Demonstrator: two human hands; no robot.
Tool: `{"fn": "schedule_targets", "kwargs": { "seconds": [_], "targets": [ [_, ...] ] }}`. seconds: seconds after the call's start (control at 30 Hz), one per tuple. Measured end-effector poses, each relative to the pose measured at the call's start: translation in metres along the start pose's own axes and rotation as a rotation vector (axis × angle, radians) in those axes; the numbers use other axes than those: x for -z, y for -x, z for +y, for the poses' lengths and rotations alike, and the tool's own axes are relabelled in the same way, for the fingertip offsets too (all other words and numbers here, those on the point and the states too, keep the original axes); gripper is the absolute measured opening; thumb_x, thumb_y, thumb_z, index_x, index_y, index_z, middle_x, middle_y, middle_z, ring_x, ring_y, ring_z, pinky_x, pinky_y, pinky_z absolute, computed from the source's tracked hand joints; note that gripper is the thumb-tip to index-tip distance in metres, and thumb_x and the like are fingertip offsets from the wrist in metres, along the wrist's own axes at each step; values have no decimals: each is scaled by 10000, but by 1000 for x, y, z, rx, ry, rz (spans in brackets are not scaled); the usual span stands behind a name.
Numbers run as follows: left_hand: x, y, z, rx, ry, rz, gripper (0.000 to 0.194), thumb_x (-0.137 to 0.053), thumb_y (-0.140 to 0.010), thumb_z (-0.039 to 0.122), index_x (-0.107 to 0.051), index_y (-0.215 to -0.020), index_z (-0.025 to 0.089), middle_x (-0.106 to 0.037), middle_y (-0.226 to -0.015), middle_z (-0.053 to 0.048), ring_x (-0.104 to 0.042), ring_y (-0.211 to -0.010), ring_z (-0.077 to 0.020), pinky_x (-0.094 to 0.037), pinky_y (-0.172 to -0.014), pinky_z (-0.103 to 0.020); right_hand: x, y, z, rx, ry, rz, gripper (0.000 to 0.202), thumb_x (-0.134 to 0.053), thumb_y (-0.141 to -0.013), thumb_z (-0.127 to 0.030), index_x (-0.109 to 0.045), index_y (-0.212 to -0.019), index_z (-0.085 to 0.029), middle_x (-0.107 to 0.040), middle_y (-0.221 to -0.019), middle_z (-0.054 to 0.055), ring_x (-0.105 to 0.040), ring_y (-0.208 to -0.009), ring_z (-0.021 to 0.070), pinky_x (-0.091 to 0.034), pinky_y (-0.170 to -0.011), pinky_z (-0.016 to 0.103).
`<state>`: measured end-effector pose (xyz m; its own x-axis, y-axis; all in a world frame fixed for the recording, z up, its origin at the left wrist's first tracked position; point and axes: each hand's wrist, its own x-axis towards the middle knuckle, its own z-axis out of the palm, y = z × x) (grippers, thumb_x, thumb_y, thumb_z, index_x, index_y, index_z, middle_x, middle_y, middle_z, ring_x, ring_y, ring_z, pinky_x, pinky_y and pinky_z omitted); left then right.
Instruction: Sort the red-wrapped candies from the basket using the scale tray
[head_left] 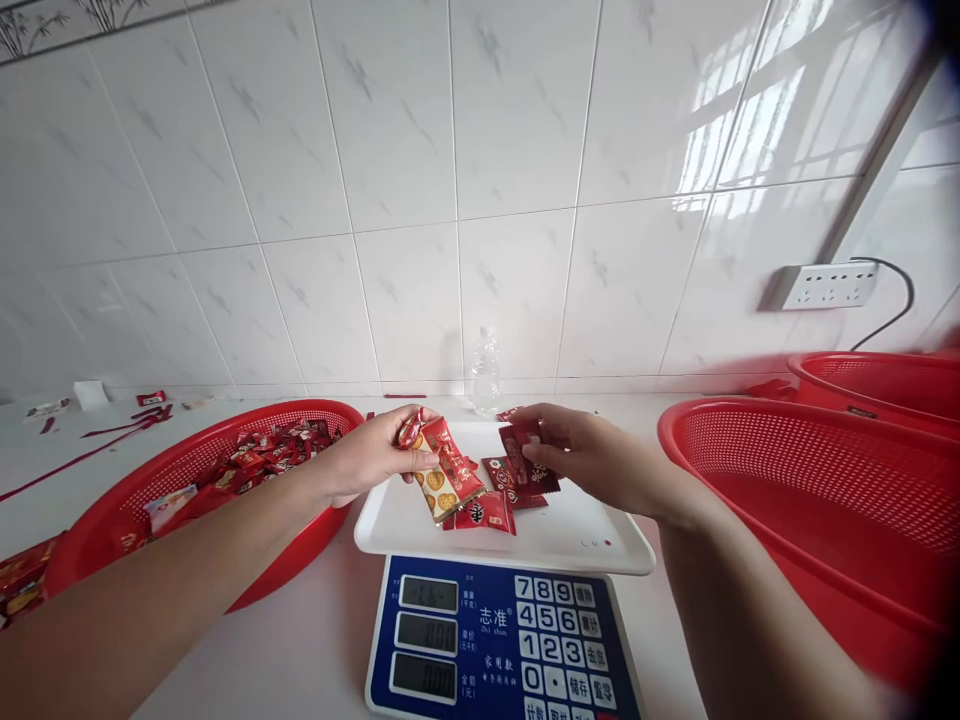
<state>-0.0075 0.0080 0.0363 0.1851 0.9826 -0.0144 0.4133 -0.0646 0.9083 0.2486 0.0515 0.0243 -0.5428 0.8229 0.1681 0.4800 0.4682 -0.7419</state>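
Observation:
A white tray (592, 543) sits on top of a scale with a blue keypad panel (495, 650). Over its left part, my left hand (382, 455) is closed on red-and-gold snack packets (444, 478). My right hand (574, 448) pinches a dark red packet (525, 462) above the tray's right half. Between and below my hands, several red packets (484, 512) lie on the tray. Parts of them are hidden by the held packets.
At left stands a red basket (300, 560) holding many wrapped snacks. Red baskets (795, 500) stand at right. Behind the scale is a clear bottle (486, 372) against the tiled wall. A power strip (825, 286) is on the wall.

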Motion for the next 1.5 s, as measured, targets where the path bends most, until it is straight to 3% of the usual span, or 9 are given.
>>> {"fn": "schedule_targets", "kwargs": {
  "seconds": [0.23, 0.6, 0.73, 0.9, 1.0, 1.1, 1.23, 1.4, 1.5],
  "targets": [
    [-2, -5, -7, 4, -337, 42, 392, -474, -932, 363, -548, -1294, 233, -549, -1399, -64, -503, -1283, -240, -428, -1030, -359, -16, -1, -3, -27, 472, 106, 447, -490, -909, -313, -540, -1348, -246, -678, -1235, 79, -632, -1106, 275, -502, -887, 432],
    [-1, -16, -30, 52, -827, 69, 366, -481, -868, 231, -616, -1204, 182, -592, -1340, -137, -499, -1272, -315, -389, -1035, -422, -20, 5, -18, 40, 618, 27, 417, -456, -936, -316, -558, -1333, -239, -757, -1042, 55, -684, -1017, 270, -523, -795, 383],
    [-1, -23, -41, 51, -851, 78, 289, -450, -861, 193, -651, -1068, 193, -682, -1141, -136, -605, -1104, -327, -451, -895, -398, -21, 6, -16, 28, 639, -10, 439, -464, -928, -306, -551, -1349, -215, -743, -1094, 69, -669, -1049, 290, -521, -825, 412],
    [-5, -23, -28, 66, -776, 125, 337, -355, -941, 275, -546, -1215, 231, -709, -1033, -96, -658, -937, -265, -476, -788, -359, -16, 7, -13, 22, 578, -18, 444, -453, -934, -347, -561, -1337, -196, -720, -1152, 86, -654, -1070, 293, -514, -854, 431],
    [-11, -15, -21, 44, -708, 42, 418, -377, -956, 360, -455, -1350, 244, -680, -1183, -93, -641, -1055, -238, -479, -867, -337, -10, 6, -3, -3, 587, -21, 384, -473, -917, -310, -617, -1261, -219, -726, -1128, 79, -662, -1041, 284, -516, -833, 422],
    [-21, -6, -21, 27, -648, -173, 728, -457, -922, 513, -200, -1528, 203, -336, -1561, -142, -368, -1400, -286, -359, -1086, -396, -6, 2, 7, -52, 596, -9, 369, -492, -877, -225, -647, -1213, -223, -741, -1049, 79, -671, -999, 280, -516, -811, 415],
    [-37, -5, -29, 18, -678, -293, 983, -479, -854, 672, -6, -1560, 178, 58, -1632, -125, 34, -1492, -324, -132, -1191, -520, -10, -3, 12, -54, 542, -69, 374, -543, -814, -159, -690, -1144, -252, -747, -1003, 47, -680, -946, 237, -531, -768, 344],
    [-42, -24, -33, -129, -621, -226, 1027, -571, -794, 682, -105, -1554, 172, -76, -1622, -168, -80, -1483, -359, -201, -1174, -568, -15, -5, 9, -36, 492, -114, 495, -545, -810, -138, -611, -1285, -260, -718, -1117, 50, -667, -991, 216, -537, -774, 305],
    [-40, -23, -31, -279, -435, -9, 798, -529, -857, 638, -273, -1505, 250, -278, -1580, -157, -288, -1436, -356, -378, -1096, -554, -11, -4, 11, -45, 503, -74, 508, -527, -861, -189, -537, -1369, -222, -667, -1242, 83, -630, -1091, 248, -509, -885, 369]
  ]
}}
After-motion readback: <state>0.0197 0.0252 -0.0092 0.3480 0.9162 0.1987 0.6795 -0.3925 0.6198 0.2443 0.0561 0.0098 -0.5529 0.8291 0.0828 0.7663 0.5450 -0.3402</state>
